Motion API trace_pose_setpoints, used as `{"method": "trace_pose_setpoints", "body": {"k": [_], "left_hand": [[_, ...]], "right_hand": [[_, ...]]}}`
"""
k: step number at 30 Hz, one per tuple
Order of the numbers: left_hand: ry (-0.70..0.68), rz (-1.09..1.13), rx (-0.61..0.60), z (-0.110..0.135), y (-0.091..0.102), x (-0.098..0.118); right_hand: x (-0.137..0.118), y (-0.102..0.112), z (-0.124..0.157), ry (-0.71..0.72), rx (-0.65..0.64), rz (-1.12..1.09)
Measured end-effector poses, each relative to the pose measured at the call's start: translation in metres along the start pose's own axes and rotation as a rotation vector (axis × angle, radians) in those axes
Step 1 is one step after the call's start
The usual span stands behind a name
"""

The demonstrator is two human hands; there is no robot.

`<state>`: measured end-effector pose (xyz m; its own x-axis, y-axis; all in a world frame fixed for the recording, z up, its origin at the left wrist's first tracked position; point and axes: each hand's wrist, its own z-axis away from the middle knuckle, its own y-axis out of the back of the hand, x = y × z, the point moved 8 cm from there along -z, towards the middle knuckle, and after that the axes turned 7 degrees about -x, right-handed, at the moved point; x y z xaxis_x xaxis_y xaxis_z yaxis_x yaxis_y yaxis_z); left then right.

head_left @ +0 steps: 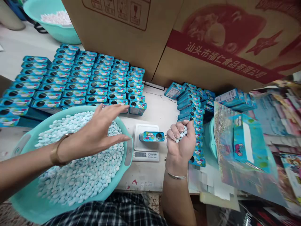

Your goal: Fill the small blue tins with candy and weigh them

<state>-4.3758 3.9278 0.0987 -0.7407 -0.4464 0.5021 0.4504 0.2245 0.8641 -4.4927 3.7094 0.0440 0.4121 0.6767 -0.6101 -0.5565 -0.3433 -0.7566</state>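
My left hand [101, 128] is open over a teal basin [30, 201] full of pale blue and white candies [77, 179]. Its thumb and fingers are spread, pointing toward a white digital scale [147, 156]. On the scale's plate stands one small blue candy box [152, 136] with a dark round spot on its top. Just right of the scale, my right hand [180, 146] is turned palm up and closed around a handful of candies [181, 135], some showing between the fingers. The scale's reading is too small to make out.
Rows of blue boxes [96, 84] stand behind the basin. More boxes [191, 108] line the right side, near a clear plastic bag [225, 150]. A large cardboard carton [160, 40] blocks the back. Another teal basin [55, 33] holds white pieces at the back left.
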Motion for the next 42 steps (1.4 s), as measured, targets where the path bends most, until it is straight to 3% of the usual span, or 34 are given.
{"method": "trace_pose_setpoints", "body": {"k": [5, 9, 12, 16, 22, 25, 30, 36, 39, 42], "left_hand": [[-0.138, 0.032, -0.102, -0.02, -0.03, 0.041], [-0.156, 0.03, -0.17, -0.042, -0.059, 0.066], [-0.137, 0.012, -0.187, -0.056, -0.077, 0.074], [-0.105, 0.024, -0.176, -0.063, -0.087, 0.074], [-0.08, 0.031, -0.181, -0.061, -0.087, 0.072], [-0.078, 0.024, -0.192, -0.057, -0.082, 0.071], [-0.068, -0.014, -0.178, -0.039, -0.052, 0.057], [-0.042, -0.039, -0.079, -0.013, -0.017, 0.026], [-0.018, -0.036, -0.072, -0.011, -0.016, 0.018], [-0.045, -0.024, -0.099, -0.016, -0.024, 0.026]], "right_hand": [[-0.003, -0.002, 0.005, 0.053, 0.001, 0.042], [-0.002, -0.007, 0.008, 0.126, -0.017, 0.135], [-0.002, -0.009, 0.01, 0.207, -0.025, 0.225], [0.0, -0.008, 0.009, 0.257, -0.026, 0.273], [0.0, -0.006, 0.009, 0.26, -0.01, 0.242], [0.0, -0.003, 0.006, 0.171, -0.003, 0.123], [-0.012, 0.01, 0.006, -0.031, -0.063, -0.176], [-0.041, 0.037, 0.025, -0.002, -0.088, -0.26], [-0.039, 0.045, 0.028, 0.006, -0.051, -0.241], [-0.032, 0.044, 0.026, 0.011, -0.02, -0.18]]}}
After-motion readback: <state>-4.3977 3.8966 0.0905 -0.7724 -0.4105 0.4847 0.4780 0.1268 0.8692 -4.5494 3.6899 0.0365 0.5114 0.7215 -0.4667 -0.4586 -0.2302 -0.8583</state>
